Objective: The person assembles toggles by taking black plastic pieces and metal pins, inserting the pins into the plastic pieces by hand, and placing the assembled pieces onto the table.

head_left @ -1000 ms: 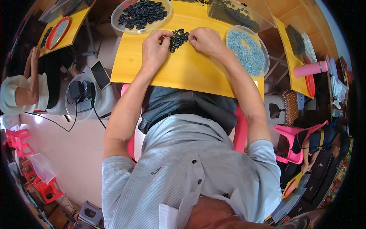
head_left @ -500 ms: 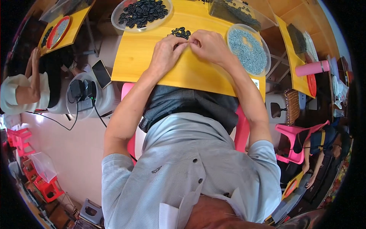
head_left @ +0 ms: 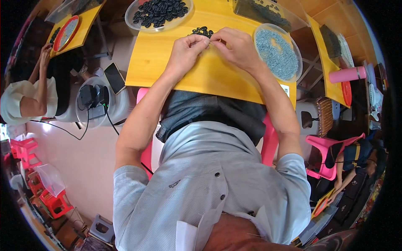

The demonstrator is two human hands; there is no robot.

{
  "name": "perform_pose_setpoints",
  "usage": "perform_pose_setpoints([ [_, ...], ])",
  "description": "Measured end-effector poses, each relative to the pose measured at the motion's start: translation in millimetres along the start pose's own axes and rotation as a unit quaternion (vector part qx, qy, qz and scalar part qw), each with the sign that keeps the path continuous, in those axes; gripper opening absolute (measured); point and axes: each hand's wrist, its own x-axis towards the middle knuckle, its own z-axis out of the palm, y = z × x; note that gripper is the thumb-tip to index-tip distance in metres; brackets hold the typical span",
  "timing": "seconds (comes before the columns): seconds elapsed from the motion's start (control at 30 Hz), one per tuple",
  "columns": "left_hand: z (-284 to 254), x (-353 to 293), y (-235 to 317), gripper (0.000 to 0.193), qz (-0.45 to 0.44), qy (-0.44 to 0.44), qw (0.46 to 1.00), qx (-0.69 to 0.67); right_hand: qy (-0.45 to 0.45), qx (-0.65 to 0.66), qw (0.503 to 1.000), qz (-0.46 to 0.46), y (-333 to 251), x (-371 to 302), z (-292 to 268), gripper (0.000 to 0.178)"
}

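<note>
Over the yellow table (head_left: pixel 155 58), my left hand (head_left: pixel 187 52) and my right hand (head_left: pixel 237 47) meet fingertip to fingertip. Each is closed in a pinch; whatever lies between the fingers is too small to make out. Just beyond them is a small pile of black ring-like parts (head_left: pixel 202 31), partly hidden by my hands. More black parts of that kind (head_left: pixel 161 11) fill a clear round tub (head_left: pixel 130 21) at the far left. To the right of my right hand, a second clear tub (head_left: pixel 300 62) holds many small silvery screw-like pieces (head_left: pixel 276 54).
A clear box (head_left: pixel 261 14) with dark bits stands at the table's far edge. On a stool at left lie a phone (head_left: pixel 114 78) and black adapters (head_left: pixel 93 96) with cables. A pink bottle (head_left: pixel 347 75) rests on the right-hand table. Co-workers sit at left (head_left: pixel 31 98) and lower right (head_left: pixel 354 157).
My right hand has turned slightly, its fingers more arched. Both hands stay together near the pile. The whole view has shifted a little; the left co-worker's hands have moved up toward their table.
</note>
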Motion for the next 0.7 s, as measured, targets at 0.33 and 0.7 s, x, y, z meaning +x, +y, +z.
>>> perform_pose_setpoints([
  [0.33,-65.1,21.6,29.8,0.017,0.098,0.142,0.964,0.202,0.04,0.051,0.989,0.134,12.0,-1.9,-14.5,0.013],
  [0.7,-44.8,9.8,13.2,0.023,0.178,0.008,0.855,0.488,0.04,0.024,0.99,0.137,24.3,-7.5,-14.2,0.017],
])
